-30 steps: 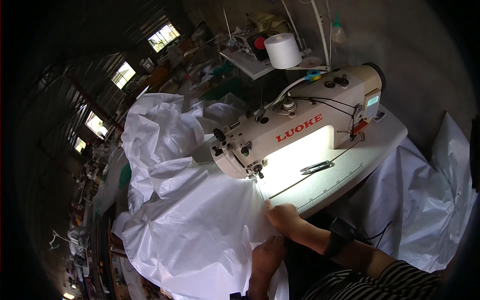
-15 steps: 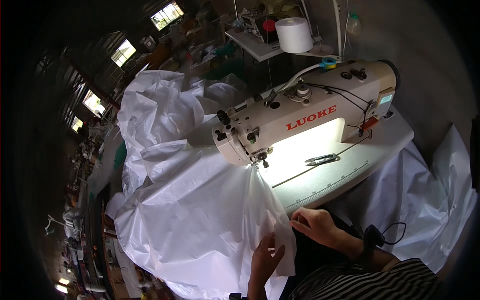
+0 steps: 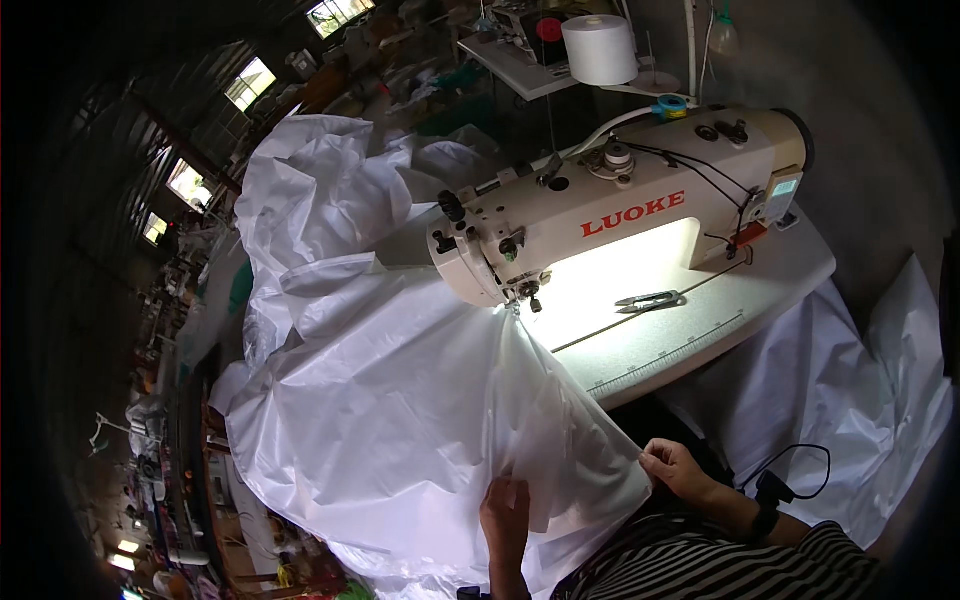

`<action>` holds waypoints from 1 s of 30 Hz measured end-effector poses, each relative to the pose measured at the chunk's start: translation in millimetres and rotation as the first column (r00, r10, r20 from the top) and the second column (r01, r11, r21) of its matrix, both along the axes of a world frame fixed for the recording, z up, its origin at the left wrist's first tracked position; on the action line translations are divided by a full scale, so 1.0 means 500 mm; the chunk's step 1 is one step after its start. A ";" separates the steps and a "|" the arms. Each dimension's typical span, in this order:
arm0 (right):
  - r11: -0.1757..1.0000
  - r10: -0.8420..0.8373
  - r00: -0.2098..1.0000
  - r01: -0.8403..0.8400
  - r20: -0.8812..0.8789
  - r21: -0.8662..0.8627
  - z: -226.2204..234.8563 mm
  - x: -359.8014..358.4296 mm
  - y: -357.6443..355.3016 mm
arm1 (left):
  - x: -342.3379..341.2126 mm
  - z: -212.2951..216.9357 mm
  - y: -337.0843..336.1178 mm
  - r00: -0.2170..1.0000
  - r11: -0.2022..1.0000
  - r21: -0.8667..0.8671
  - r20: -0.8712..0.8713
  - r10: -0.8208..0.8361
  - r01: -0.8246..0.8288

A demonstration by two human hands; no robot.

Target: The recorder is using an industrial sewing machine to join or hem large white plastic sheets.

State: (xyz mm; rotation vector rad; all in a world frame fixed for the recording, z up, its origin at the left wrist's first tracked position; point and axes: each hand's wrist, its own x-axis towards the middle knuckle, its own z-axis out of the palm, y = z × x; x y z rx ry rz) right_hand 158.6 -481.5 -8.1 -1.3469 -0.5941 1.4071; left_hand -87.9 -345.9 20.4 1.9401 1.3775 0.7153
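A broad sheet of white, slightly shiny fabric [image 3: 370, 400] is spread over the left of the sewing table, hanging toward my lap. Its upper right corner runs under the needle area of a white sewing machine [image 3: 620, 215], with creases fanning out from there. My right hand [image 3: 683, 470] pinches the sheet's right edge beside the table's front rim. Lower on the fabric, my left hand [image 3: 506, 508] has its fingers bent together on a fold. Thread snips [image 3: 650, 301] lie on the lit machine bed, apart from both hands.
More white fabric [image 3: 800, 380] hangs down at the right of the table. A white thread cone [image 3: 600, 50] stands behind the machine. A black cable [image 3: 800, 480] loops beside my right wrist. Cluttered shelves and goods fill the dim room at left.
My right hand has moved right and slightly down, drawing the fabric's edge out taut. My left hand has shifted a little left, its fingers now closer together.
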 end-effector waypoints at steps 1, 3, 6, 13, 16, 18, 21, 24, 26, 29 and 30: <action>0.996 -0.013 0.985 0.028 0.170 -0.087 0.010 0.008 0.004 | 0.000 -0.002 -0.006 1.000 0.999 -0.032 -0.019 0.015 -0.015; 0.982 -0.135 0.696 0.000 0.705 0.188 0.040 0.010 0.021 | 0.002 -0.004 -0.017 0.997 0.998 0.013 -0.037 0.064 -0.064; 0.869 -0.237 0.464 -0.292 0.854 0.399 0.098 -0.018 0.055 | 0.006 -0.001 -0.027 0.994 0.992 0.074 -0.014 0.106 -0.105; 0.971 0.233 0.972 -0.231 -0.034 0.056 0.122 -0.085 0.143 | 0.003 0.070 -0.044 0.997 0.990 0.119 0.030 0.066 -0.069; 0.950 0.257 0.966 -0.256 0.016 0.179 0.117 -0.097 0.094 | -0.002 0.105 -0.062 0.998 0.992 0.107 0.017 0.068 -0.070; 0.862 0.267 0.914 -0.368 0.304 0.349 0.120 -0.108 0.059 | 0.005 0.117 -0.077 0.999 0.997 0.077 0.049 0.022 -0.026; 0.750 0.048 0.703 -0.495 0.710 0.439 0.130 -0.118 0.038 | 0.022 0.120 -0.094 0.987 0.986 -0.110 0.118 -0.112 0.125; 0.724 -0.067 0.577 -0.534 0.814 0.437 0.141 -0.116 0.036 | 0.033 0.119 -0.102 0.974 0.946 -0.283 0.203 -0.102 0.158; 0.701 -0.085 0.567 -0.550 0.819 0.454 0.144 -0.112 0.034 | 0.036 0.118 -0.103 0.969 0.911 -0.382 0.236 -0.069 0.158; 0.679 -0.091 0.569 -0.565 0.817 0.469 0.144 -0.116 0.025 | 0.038 0.120 -0.103 0.939 0.872 -0.444 0.341 -0.048 0.205; 0.688 -0.072 0.580 -0.560 0.812 0.461 0.143 -0.120 0.021 | 0.039 0.122 -0.102 0.945 0.864 -0.454 0.320 -0.071 0.219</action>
